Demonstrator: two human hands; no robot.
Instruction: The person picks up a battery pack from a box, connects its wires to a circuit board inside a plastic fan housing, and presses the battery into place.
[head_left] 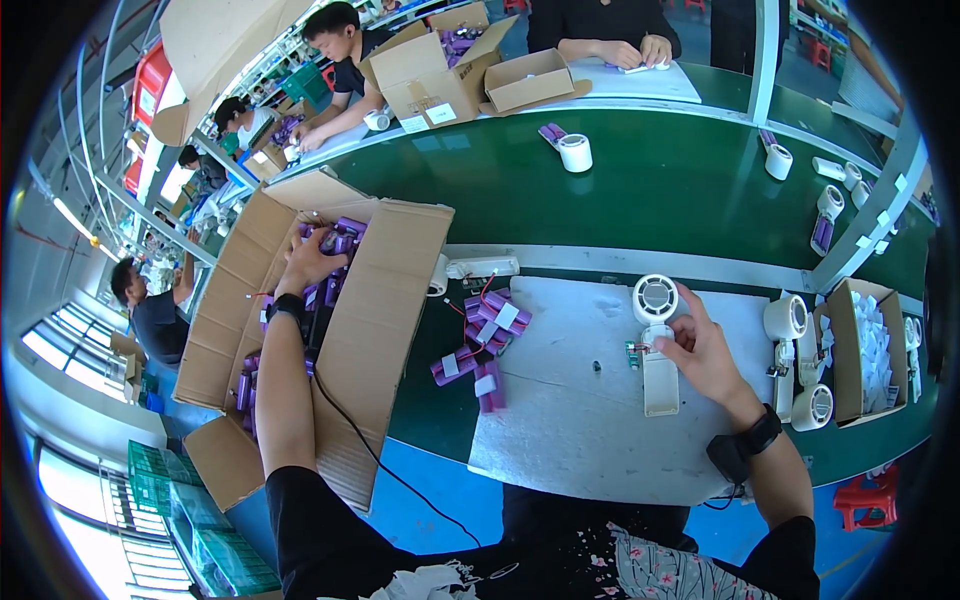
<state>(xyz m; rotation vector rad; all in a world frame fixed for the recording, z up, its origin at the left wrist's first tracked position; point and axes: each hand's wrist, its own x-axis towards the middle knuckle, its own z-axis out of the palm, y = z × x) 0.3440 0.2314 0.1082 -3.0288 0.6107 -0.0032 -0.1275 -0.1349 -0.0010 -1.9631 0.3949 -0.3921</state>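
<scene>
My left hand point(316, 262) reaches into a tall open cardboard box point(372, 400) on the left. Its fingers are spread over purple battery packs point(350, 228) piled inside; no pack is visibly lifted. My right hand point(703, 350) holds a white handheld fan point(661, 388) lying on the pale work mat point(560, 420). The thumb presses near the fan's neck and the index finger stretches up beside its round head. The handle is open, and a small green circuit board point(633, 354) sticks out at its left side. The other fingers of that hand are partly hidden.
Loose purple battery packs with red wires point(487, 330) lie left of the mat. More white fans point(785, 318) and a carton of small white pieces point(868, 345) stand right. Beyond a metal rail runs a green conveyor point(680, 190) carrying fan parts; co-workers sit across it.
</scene>
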